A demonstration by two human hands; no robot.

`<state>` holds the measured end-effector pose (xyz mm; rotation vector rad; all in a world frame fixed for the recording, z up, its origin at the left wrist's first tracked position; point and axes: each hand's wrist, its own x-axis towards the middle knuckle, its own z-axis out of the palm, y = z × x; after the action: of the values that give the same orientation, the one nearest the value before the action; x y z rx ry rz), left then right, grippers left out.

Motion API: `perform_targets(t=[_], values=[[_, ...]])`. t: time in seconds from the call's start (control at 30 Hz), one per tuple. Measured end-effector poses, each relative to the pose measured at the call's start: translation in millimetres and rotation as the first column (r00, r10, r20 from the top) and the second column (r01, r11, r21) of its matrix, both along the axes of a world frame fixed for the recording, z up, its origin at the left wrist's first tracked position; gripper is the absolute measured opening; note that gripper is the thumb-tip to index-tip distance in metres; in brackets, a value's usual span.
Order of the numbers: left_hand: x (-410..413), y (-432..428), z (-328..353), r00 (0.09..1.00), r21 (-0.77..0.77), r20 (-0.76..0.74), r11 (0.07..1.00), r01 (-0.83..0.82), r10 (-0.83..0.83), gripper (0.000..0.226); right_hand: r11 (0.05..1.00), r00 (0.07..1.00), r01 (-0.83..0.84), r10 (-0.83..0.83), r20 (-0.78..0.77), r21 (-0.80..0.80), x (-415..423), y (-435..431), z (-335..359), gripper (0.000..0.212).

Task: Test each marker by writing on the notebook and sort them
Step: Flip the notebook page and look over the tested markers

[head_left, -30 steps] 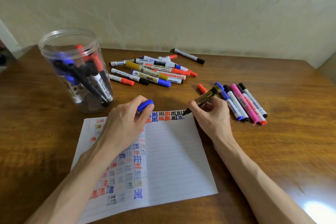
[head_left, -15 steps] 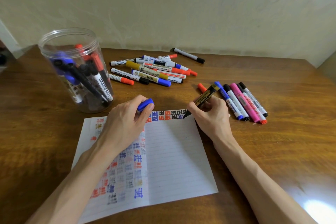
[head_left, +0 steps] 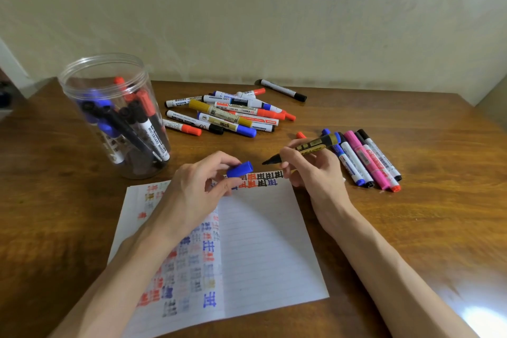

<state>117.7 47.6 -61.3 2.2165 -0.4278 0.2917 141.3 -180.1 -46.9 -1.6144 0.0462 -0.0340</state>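
Observation:
A lined notebook page (head_left: 263,241) lies on the wooden table (head_left: 411,228), with rows of red, blue and black test marks along its top edge and left side. My right hand (head_left: 312,170) grips an uncapped black-and-gold marker (head_left: 301,149), its dark tip pointing left just above the page. My left hand (head_left: 200,186) pinches the blue cap (head_left: 239,169), whose open end faces the tip a short gap away.
A clear plastic jar (head_left: 115,115) with several markers stands at the left. A loose pile of markers (head_left: 227,112) lies behind the page, one black marker (head_left: 282,90) beyond it. A sorted row of markers (head_left: 365,159) lies at the right, and a red one (head_left: 300,135) peeks out behind my right hand.
My right hand has lifted the marker tip off the page and swung it left toward the cap. My left hand has raised the blue cap slightly toward the tip.

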Motion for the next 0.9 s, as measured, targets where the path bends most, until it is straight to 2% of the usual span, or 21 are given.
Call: perform_targets(t=[0.27, 0.47, 0.63, 0.7, 0.77, 0.8, 0.9], values=[[0, -2, 1, 1.000, 0.013, 0.021, 1.000, 0.017, -0.017, 0.042, 0.986, 0.983, -0.168, 0.167, 0.076, 0.006, -6, 3, 4, 0.007], [1, -1, -3, 0.999, 0.034, 0.042, 0.999, 0.014, -0.016, 0.032, 0.963, 0.963, -0.243, 0.254, 0.093, -0.112, -6, 5, -1, 0.020], [2, 0, -2, 0.998, 0.044, 0.059, 0.999, 0.011, -0.014, 0.033, 0.951, 0.956, -0.283, 0.290, 0.048, -0.124, -6, 0, 0, 0.025], [3, 2, -4, 0.998, 0.044, 0.060, 0.999, -0.014, 0.011, 0.028, 0.947, 0.948, -0.318, 0.318, 0.004, -0.051, -4, -3, 1, 0.023], [3, 2, -3, 0.998, 0.035, 0.053, 0.999, -0.026, 0.024, 0.028, 0.940, 0.943, -0.329, 0.332, -0.027, 0.093, -2, -5, 3, 0.026], [2, 2, -2, 0.998, 0.029, 0.049, 0.999, -0.029, 0.027, 0.030, 0.944, 0.947, -0.313, 0.318, -0.033, 0.105, -2, -6, 5, 0.028], [1, 2, 0, 0.998, 0.019, 0.039, 0.999, -0.047, 0.046, 0.040, 0.954, 0.959, -0.280, 0.283, 0.014, -0.103, -1, -13, 8, 0.025]])
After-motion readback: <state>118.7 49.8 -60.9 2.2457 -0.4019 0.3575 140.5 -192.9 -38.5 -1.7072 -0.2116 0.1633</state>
